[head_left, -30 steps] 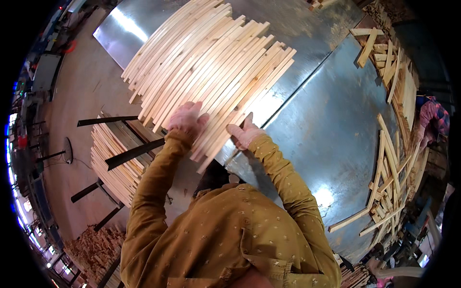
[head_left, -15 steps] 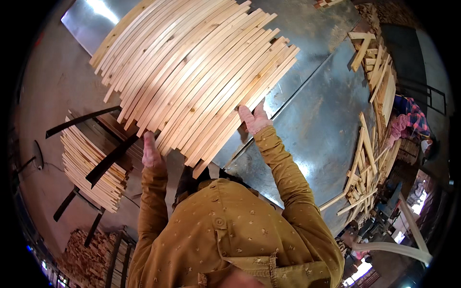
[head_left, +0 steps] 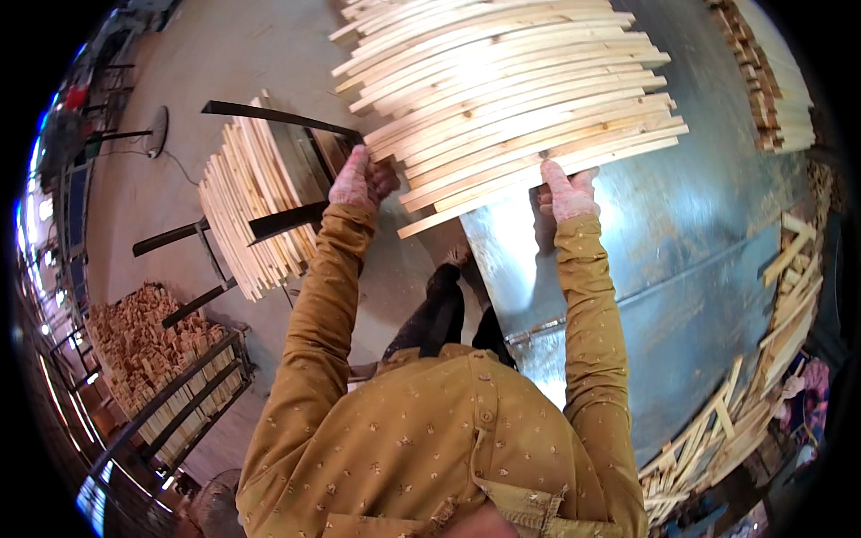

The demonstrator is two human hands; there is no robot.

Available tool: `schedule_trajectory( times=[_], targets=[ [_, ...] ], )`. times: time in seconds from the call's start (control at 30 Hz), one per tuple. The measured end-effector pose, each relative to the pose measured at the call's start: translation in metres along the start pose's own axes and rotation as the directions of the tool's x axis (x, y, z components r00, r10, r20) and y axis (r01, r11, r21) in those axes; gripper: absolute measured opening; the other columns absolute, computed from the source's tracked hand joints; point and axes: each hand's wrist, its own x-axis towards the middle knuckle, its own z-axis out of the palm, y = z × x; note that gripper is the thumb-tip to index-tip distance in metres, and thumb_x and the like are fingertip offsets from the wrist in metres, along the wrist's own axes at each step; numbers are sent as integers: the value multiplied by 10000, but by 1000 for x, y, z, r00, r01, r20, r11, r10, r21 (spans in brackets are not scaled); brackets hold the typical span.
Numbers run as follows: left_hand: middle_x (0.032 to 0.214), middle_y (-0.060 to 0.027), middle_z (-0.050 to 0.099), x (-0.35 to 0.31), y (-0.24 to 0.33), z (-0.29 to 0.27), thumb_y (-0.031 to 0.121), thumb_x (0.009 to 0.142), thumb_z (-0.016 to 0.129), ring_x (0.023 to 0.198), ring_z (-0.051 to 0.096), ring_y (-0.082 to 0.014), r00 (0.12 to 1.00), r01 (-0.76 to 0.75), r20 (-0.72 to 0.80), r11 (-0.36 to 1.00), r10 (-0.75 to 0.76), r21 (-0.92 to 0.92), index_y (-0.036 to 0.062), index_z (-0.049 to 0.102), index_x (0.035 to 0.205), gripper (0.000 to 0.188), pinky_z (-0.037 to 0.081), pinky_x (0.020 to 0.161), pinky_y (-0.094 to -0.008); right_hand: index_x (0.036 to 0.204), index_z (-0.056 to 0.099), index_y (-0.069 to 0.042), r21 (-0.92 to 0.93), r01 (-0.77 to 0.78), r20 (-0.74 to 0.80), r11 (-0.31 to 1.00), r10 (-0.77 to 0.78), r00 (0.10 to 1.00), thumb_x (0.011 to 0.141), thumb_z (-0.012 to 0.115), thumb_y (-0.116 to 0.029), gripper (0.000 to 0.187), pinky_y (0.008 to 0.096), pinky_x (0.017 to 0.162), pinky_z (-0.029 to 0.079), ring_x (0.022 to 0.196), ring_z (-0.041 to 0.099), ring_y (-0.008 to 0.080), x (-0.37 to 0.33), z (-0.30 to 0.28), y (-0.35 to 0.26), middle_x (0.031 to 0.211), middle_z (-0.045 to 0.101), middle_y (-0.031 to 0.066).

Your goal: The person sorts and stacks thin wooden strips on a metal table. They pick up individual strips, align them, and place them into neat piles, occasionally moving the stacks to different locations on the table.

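At one slat row (head_left: 525, 112), two hands (head_left: 574, 195)

Mustard-brown, pale-flecked shirt (head_left: 421, 439), long wrinkled sleeves (head_left: 314, 300), round matching button (head_left: 485, 416), stitched front flap (head_left: 531, 507), black trousers (head_left: 441, 309)

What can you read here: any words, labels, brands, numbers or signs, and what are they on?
None that I can read.
The strips, the metal table and the shirt show no lettering.
The equipment along the left edge is too small and blurred to tell.
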Motion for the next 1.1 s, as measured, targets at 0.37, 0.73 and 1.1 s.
schedule_trajectory(
  times=[0.37, 0.73, 1.1],
  targets=[
    [959, -89, 576, -110, -92, 31, 280, 1002, 544, 852, 522, -189, 536, -764, 798, 560, 277, 319, -38, 450, 1391, 511, 456, 796, -305, 1508, 322, -111, -591, 41, 102, 805, 24, 995, 963, 465, -407, 636, 368, 1157, 322, 1350, 444, 315, -122, -154, 28, 1478, 443, 179],
    [949, -33, 586, -243, -311, 75, 289, 952, 650, 772, 520, -102, 214, -621, 710, 467, -671, 629, -62, 425, 1389, 604, 458, 691, -248, 1536, 215, -74, 427, -764, -827, 483, 551, -114, 886, 580, -439, 830, 458, 1109, 337, 1332, 426, 332, -486, -414, 368, 1432, 437, 197],
    [1002, -46, 636, -542, -678, 22, 422, 895, 692, 824, 598, -168, 210, -170, 12, -25, -978, 985, 45, 575, 1277, 549, 517, 709, -327, 1491, 296, -82, 144, -307, -530, 941, 335, 779, 899, 635, -359, 737, 438, 1001, 471, 1205, 555, 331, -555, -459, 478, 1349, 514, 241]
  ],
)
